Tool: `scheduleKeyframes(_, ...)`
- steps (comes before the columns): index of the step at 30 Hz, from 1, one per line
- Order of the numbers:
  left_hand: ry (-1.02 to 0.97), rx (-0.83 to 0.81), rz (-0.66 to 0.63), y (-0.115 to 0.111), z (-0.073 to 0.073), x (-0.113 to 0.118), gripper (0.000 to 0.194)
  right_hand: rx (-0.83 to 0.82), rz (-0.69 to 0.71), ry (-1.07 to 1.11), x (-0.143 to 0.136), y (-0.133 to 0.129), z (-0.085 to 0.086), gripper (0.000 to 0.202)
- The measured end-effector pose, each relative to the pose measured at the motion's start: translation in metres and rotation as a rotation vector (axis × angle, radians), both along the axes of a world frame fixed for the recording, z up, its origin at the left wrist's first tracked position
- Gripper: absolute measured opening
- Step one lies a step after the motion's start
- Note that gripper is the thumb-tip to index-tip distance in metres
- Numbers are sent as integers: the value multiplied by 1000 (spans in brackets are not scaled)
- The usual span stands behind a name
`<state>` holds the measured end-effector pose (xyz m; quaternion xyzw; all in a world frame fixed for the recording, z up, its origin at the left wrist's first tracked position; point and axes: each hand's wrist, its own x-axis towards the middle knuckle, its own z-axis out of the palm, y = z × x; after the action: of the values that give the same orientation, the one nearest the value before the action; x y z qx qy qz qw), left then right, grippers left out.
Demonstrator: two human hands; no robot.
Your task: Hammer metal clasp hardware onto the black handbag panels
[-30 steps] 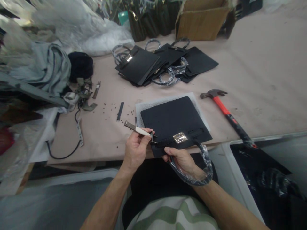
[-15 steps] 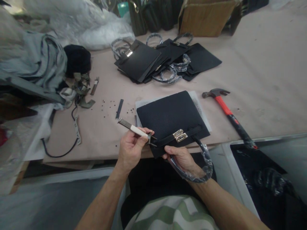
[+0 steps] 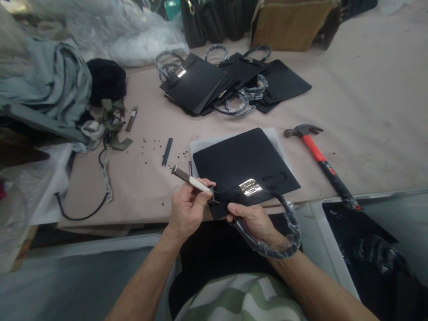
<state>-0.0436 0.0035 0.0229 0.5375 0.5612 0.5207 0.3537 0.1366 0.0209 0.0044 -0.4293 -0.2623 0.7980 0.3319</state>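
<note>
My left hand (image 3: 187, 206) pinches a two-pronged punch (image 3: 192, 178), a metal shaft with a white-wrapped middle. Its prongs sit against the left end of the strap on a black leather bag panel (image 3: 230, 156). A shiny metal clasp (image 3: 250, 187) is fixed on that strap. My right hand (image 3: 250, 218) grips the panel's near edge between thumb and fingers. The plastic-wrapped handle (image 3: 292, 223) of the panel loops around my right wrist. Under the panel lies a whitish sheet (image 3: 197, 145), mostly covered.
A claw hammer (image 3: 321, 162) with a red-and-black handle lies to the right. Similar black panels (image 3: 197, 84) are piled behind. Left of the work are a dark flat bar (image 3: 167, 151), scattered black bits and a cord (image 3: 76, 218). A cardboard box (image 3: 290, 26) stands at the back.
The punch and my left hand have shifted slightly right, with the prongs closer against the strap. The panel has also moved a little right, and its clasp now catches more glare.
</note>
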Motion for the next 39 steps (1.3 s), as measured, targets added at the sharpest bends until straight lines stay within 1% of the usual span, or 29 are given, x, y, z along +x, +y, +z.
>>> scheduleKeyframes(4,62,17,10,4,-4,3,13,42,-13,-26,-2,2,3,30)
scheduleKeyframes(8,-6,-10,36,9,-5,4,14,125,11,-26,-2,4,-2,33)
scheduleKeyframes(11,-35,-7,54,9,-4,4,14,158,14,11,-2,5,-3,33)
scheduleKeyframes(14,24,42,69,6,-4,5,12,172,19,26,-4,5,-2,34)
scheduleKeyframes(20,187,133,68,2,-11,4,12,175,38,-6,-4,6,0,32)
scheduleKeyframes(24,224,145,74,9,-9,5,11,182,41,-36,-5,10,1,29)
scheduleKeyframes(28,213,135,71,21,-2,5,13,196,-10,-22,-7,19,3,30)
scheduleKeyframes(31,229,144,75,30,0,5,13,197,2,-58,-10,26,6,30)
scheduleKeyframes(33,247,157,73,35,-3,5,13,179,8,-86,-12,30,8,33)
scheduleKeyframes(36,293,177,53,40,-12,4,14,128,-18,-89,-11,33,8,38)
scheduleKeyframes(39,349,195,35,42,-22,3,14,74,23,-45,-3,30,3,42)
